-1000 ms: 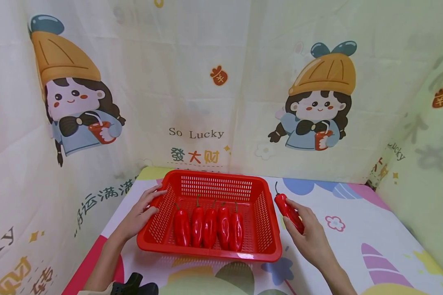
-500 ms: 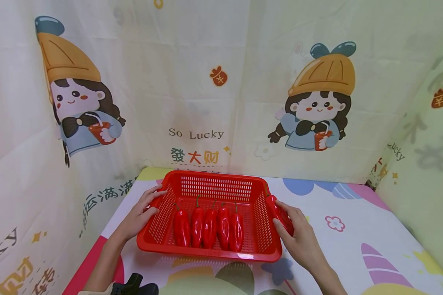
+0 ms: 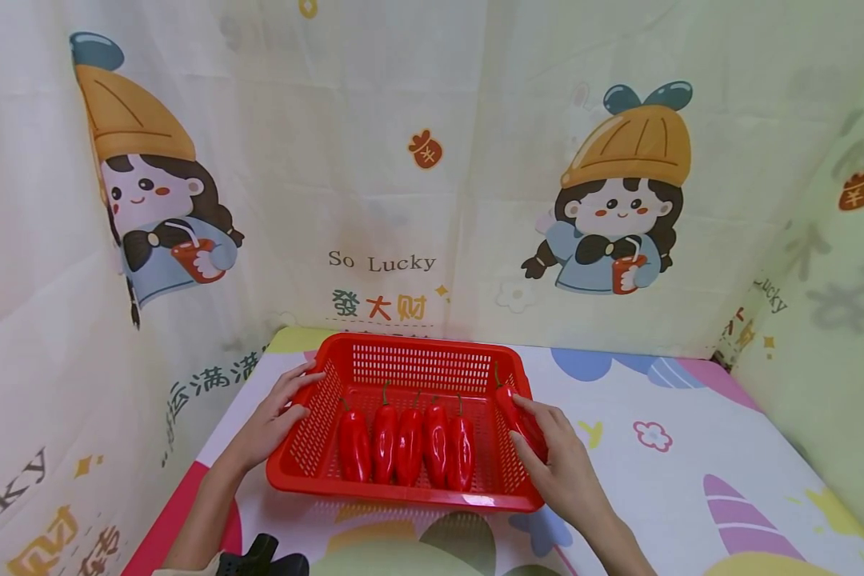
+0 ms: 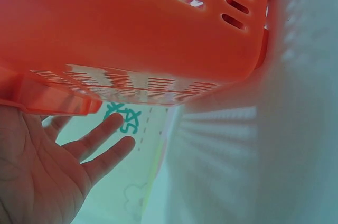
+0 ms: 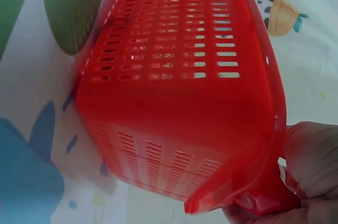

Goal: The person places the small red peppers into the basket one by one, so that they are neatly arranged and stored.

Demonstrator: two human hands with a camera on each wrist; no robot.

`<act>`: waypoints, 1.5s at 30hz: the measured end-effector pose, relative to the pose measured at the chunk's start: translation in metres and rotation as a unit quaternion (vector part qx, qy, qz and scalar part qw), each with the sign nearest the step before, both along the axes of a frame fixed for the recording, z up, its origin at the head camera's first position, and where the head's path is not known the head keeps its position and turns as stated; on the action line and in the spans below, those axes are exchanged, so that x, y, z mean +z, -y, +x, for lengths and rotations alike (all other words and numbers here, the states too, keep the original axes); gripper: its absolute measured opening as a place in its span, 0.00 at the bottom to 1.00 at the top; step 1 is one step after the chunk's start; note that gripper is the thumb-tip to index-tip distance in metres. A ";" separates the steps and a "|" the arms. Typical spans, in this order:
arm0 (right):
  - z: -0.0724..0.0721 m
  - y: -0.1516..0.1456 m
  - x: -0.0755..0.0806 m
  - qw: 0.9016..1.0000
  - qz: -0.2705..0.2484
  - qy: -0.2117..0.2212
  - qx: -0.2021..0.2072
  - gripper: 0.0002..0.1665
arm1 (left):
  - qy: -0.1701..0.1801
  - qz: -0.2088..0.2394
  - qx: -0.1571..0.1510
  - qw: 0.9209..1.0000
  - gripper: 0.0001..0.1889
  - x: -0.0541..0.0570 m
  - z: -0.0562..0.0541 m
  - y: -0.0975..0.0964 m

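A red chili pepper (image 3: 511,410) with a green stem is gripped by my right hand (image 3: 560,460), thumb on one side and fingers on the other. It slants over the right wall of a red plastic basket (image 3: 403,494). In the right wrist view the hand (image 5: 316,174) and pepper (image 5: 266,195) appear at the basket's rim. Several more red peppers (image 3: 355,448) lie side by side inside, stems toward the back. My left hand (image 3: 270,418) rests on the basket's left rim; the left wrist view shows its fingers (image 4: 108,160) straight and spread beside the wall.
The basket stands on a table (image 3: 648,480) covered with a colourful printed cloth. A cream curtain (image 3: 475,160) with cartoon figures hangs behind and on both sides. A black strap device (image 3: 262,556) sits at the left wrist.
My right hand has carried the pepper leftward, from outside the basket across its right rim. The left hand, the basket and the peppers inside have stayed put.
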State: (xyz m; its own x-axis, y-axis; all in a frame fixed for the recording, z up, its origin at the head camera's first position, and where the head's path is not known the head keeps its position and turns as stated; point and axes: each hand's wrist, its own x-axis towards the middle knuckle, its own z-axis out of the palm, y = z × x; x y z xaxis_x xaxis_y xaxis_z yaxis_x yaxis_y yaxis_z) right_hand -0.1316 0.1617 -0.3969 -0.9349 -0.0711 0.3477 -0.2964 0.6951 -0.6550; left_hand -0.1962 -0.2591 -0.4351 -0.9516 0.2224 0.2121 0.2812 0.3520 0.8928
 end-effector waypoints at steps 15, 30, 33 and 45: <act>-0.005 0.010 0.000 1.000 0.016 -0.018 0.000 0.37 | 0.002 -0.010 0.002 1.000 0.31 -0.002 0.000 0.001; -0.015 0.021 -0.007 0.996 0.070 -0.052 -0.008 0.33 | 0.002 -0.002 -0.009 1.000 0.30 0.000 -0.001 0.000; -0.016 0.022 -0.008 0.994 0.083 -0.067 -0.007 0.30 | 0.002 -0.004 -0.006 1.000 0.30 0.001 -0.001 0.000; -0.015 0.022 -0.011 0.993 0.086 -0.075 -0.006 0.25 | -0.002 -0.004 -0.003 1.000 0.32 -0.002 -0.001 0.001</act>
